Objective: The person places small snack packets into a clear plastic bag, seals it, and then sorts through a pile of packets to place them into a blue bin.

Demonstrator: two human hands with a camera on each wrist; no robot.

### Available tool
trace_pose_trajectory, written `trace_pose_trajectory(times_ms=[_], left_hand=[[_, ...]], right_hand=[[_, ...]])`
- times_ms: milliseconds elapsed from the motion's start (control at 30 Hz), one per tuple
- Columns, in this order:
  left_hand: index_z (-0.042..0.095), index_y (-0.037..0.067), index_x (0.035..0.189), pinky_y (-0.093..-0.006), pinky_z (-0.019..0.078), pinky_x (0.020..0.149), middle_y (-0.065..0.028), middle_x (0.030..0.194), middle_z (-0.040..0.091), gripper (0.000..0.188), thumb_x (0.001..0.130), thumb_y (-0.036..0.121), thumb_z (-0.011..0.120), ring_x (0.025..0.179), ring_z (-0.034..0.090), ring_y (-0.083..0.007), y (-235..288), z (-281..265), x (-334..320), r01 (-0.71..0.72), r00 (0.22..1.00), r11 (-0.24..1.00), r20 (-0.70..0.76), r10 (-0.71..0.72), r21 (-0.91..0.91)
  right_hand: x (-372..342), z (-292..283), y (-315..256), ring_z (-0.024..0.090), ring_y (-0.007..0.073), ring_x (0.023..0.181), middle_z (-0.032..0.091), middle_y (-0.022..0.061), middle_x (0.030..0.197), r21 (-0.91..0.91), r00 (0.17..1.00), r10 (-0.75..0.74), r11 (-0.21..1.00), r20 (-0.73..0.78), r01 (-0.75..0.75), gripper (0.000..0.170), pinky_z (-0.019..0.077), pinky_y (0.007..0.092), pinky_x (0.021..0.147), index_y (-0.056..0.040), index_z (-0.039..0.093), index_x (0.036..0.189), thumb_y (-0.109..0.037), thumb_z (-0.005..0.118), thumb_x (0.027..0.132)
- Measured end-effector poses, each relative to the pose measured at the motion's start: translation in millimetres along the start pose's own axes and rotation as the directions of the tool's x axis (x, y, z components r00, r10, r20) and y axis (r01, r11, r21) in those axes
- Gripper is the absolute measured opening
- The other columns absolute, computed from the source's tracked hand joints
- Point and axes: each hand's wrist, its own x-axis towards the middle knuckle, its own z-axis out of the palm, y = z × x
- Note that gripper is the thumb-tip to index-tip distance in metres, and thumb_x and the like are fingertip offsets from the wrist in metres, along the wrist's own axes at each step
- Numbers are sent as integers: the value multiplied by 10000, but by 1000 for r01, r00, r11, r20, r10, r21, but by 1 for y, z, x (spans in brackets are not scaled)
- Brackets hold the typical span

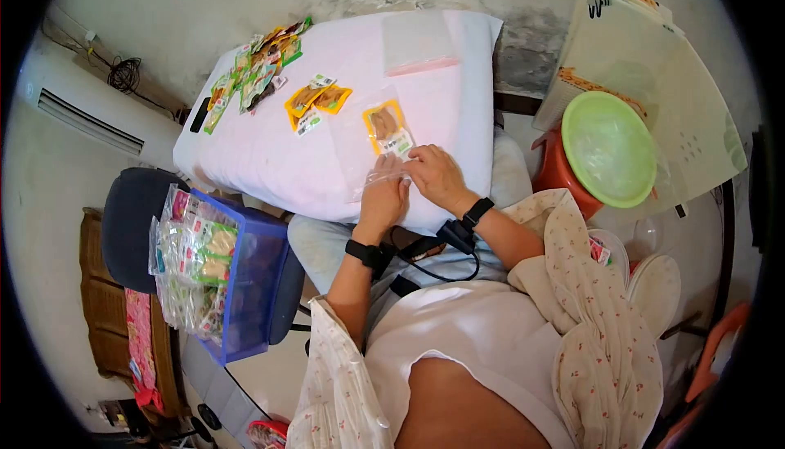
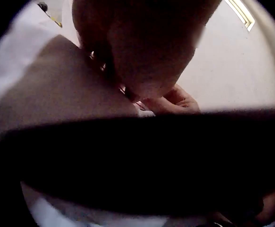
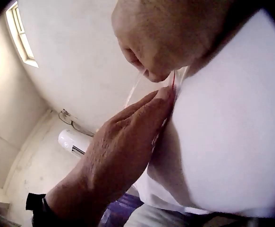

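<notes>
On the white-covered table, a clear zip bag point(image 1: 352, 154) lies in front of the person. A yellow-edged food packet point(image 1: 383, 122) shows within the bag's outline, its white and green label towards the hands. My left hand point(image 1: 384, 199) lies at the bag's near edge, its fingers fairly straight and pressing on the plastic. With curled fingers my right hand point(image 1: 437, 177) pinches the same edge, close beside the left fingertips. In the right wrist view, the bag's red seal line point(image 3: 173, 79) runs between the two hands. The left wrist view is largely blocked by a dark band.
More yellow packets point(image 1: 315, 99) lie left of the bag, and a pile of mixed packets point(image 1: 260, 65) sits farther left. A stack of clear bags point(image 1: 419, 40) rests at the back. A blue crate point(image 1: 253, 285) with filled bags stands left, a green basin point(image 1: 609, 146) right.
</notes>
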Motion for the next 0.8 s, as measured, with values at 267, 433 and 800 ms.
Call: trace_pose_trajectory(times_ms=[267, 433, 800], left_hand=[[477, 22, 1274, -651, 219, 999, -209, 1403, 353, 470, 866, 252, 514, 1327, 271, -392, -7, -1, 11, 94, 990, 986, 93, -107, 138], [437, 32, 1318, -654, 221, 996, -211, 1454, 255, 527, 860, 279, 519, 1342, 215, -417, -12, -1, 27, 89, 986, 961, 113, -122, 261], [541, 23, 1227, -460, 395, 964, -240, 1258, 504, 435, 870, 272, 526, 1174, 485, -370, 13, -44, 22, 243, 846, 968, 476, -240, 56]], right_hand=[[-3, 1, -1, 573, 258, 808, 564, 61, 900, 7, 998, 61, 998, 18, -61, 109, 481, 371, 683, -94, 637, 868, -105, 580, 775], [-3, 2, 0, 574, 280, 820, 575, 76, 908, 63, 996, 93, 994, 7, -93, 131, 487, 380, 690, -85, 640, 893, -81, 553, 795], [-3, 0, 3, 564, 297, 837, 579, 89, 913, 148, 980, 199, 969, 1, -197, 120, 482, 379, 711, -67, 619, 913, -58, 555, 812]])
